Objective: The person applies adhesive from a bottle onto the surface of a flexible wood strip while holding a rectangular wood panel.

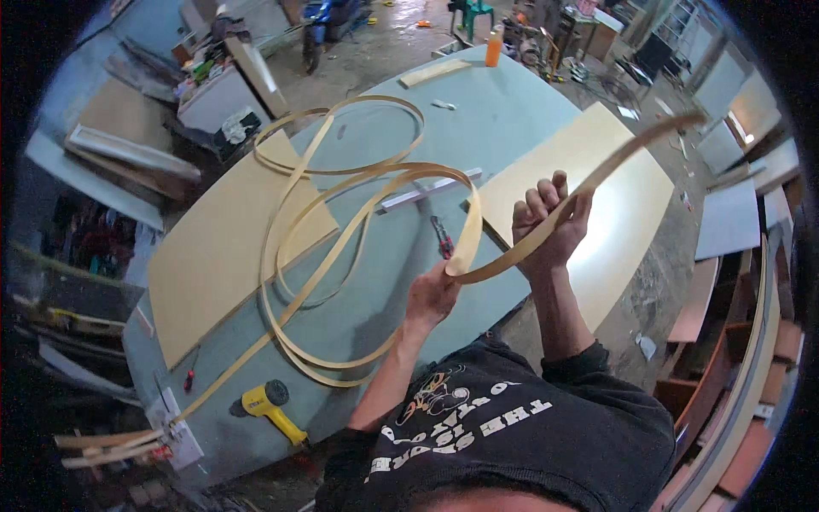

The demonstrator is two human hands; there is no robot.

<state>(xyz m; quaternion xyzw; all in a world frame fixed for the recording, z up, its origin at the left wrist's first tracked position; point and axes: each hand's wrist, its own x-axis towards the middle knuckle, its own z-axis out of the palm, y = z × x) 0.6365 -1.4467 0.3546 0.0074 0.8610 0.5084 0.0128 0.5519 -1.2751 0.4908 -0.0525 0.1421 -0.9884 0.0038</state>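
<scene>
A long, thin tan strip of edge banding [503,263] runs between my hands, its free end rising to the right. My left hand [432,296] is closed around the strip, where it bends in a loop. Farther right, my right hand [553,226] grips it with curled fingers, near the pale wood panel on the right [580,162]. The rest of the banding lies in wide loops over the grey-green table [478,311] and the left wood panel [230,247]. A red and black hand tool [442,239] lies just beyond my left hand.
A yellow and black heat gun [275,411] lies at the table's near left, with a red-handled screwdriver [189,377] beyond it. A white strip [431,189] crosses mid-table. An orange bottle [493,47] stands at the far edge. Stacked boards [738,392] line the right side.
</scene>
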